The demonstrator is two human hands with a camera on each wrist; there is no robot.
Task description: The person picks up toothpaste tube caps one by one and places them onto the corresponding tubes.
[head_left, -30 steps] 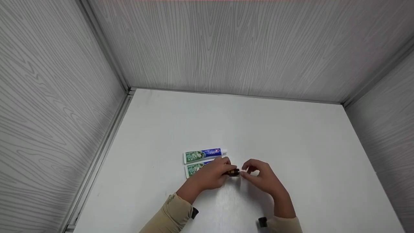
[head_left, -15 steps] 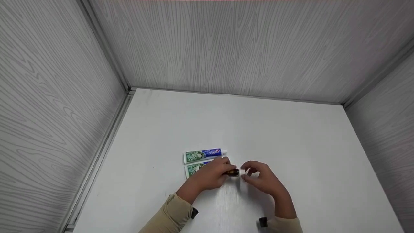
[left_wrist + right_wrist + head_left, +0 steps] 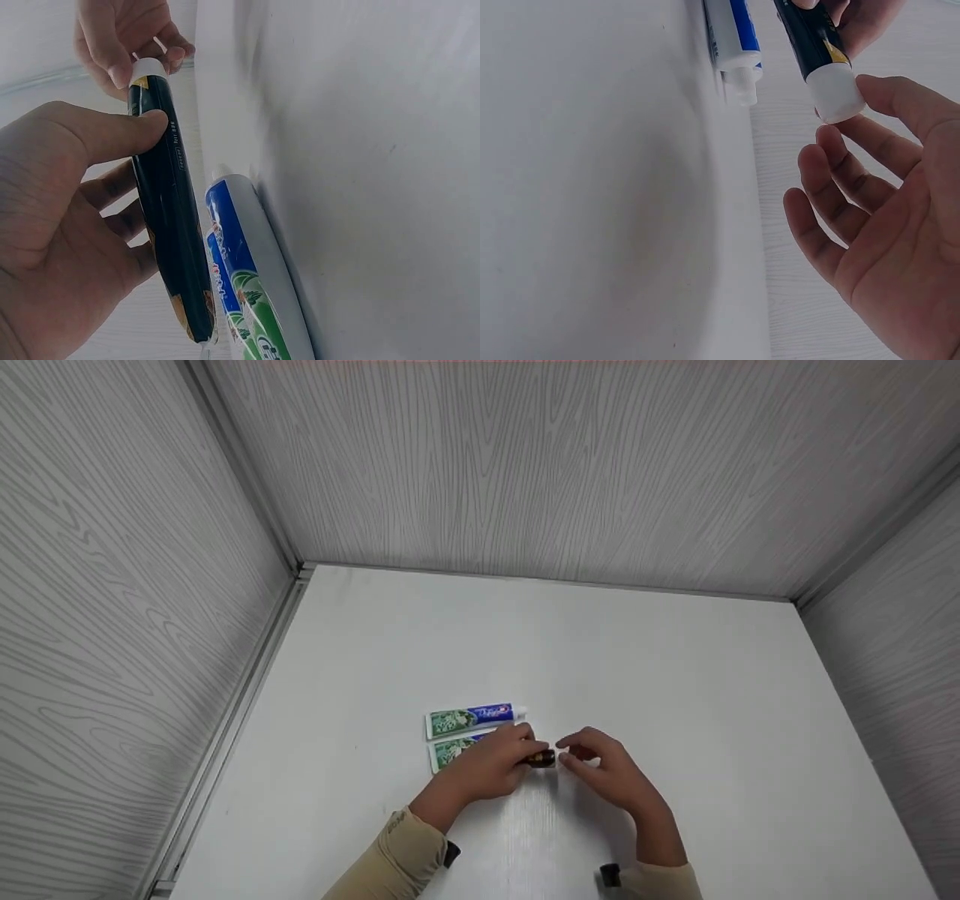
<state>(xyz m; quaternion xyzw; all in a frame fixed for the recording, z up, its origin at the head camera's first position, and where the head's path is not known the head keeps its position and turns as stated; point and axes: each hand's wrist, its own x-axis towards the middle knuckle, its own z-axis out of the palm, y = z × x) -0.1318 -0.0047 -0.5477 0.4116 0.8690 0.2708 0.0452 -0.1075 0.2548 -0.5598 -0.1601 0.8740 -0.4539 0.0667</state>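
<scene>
My left hand (image 3: pixel 487 763) grips a black tube (image 3: pixel 166 195) with gold patches and a white cap (image 3: pixel 834 93). Its thumb lies along the tube's upper side in the left wrist view. The right hand (image 3: pixel 609 772) is at the capped end, thumb and index finger on either side of the cap, the other fingers loosely bent. Two blue, green and white toothpaste tubes lie side by side: the far toothpaste tube (image 3: pixel 471 721) is in full view, while my left hand partly covers the near toothpaste tube (image 3: pixel 452 751).
The white tabletop (image 3: pixel 645 667) spreads around the hands. Grey wood-grain panels enclose it, with a back wall (image 3: pixel 525 472), a left wall (image 3: pixel 120 607) and a right wall (image 3: pixel 900 622).
The right hand's fingers have shifted slightly about the cap, moving a little apart from it and closing in again. The left hand and the toothpaste tubes have stayed put.
</scene>
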